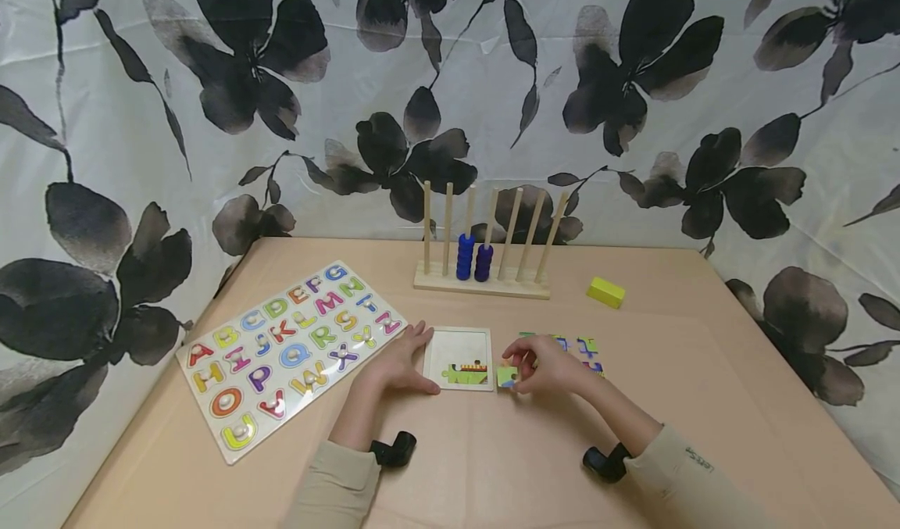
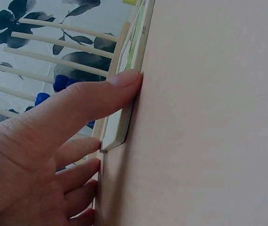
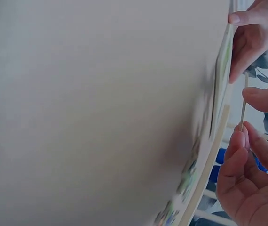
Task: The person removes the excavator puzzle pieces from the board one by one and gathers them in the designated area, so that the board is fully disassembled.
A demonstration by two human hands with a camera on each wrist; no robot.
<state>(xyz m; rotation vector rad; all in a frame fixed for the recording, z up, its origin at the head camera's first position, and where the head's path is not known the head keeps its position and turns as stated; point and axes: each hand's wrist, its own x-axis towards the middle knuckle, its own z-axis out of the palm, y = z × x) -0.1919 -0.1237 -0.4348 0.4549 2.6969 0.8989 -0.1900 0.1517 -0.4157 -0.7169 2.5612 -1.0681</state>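
A small white puzzle tray [image 1: 457,347] lies on the table, with green, yellow and red puzzle pieces [image 1: 466,375] fitted along its bottom. My left hand [image 1: 401,363] rests at the tray's left side. In the left wrist view its straight thumb [image 2: 124,79] touches the tray's near edge, the other fingers lying by the corner. Just right of the tray, my right hand [image 1: 551,366] pinches a green and blue puzzle piece [image 1: 505,376]. The right wrist view shows this piece edge-on between thumb and fingers, raised off the table. More loose puzzle pieces [image 1: 587,346] lie partly hidden behind that hand.
A letter board [image 1: 284,396] lies at the left. Behind the tray stands a wooden peg rack [image 1: 485,285] with blue beads on two pegs. A yellow block [image 1: 605,292] sits at the back right. Floral cloth hangs behind the table.
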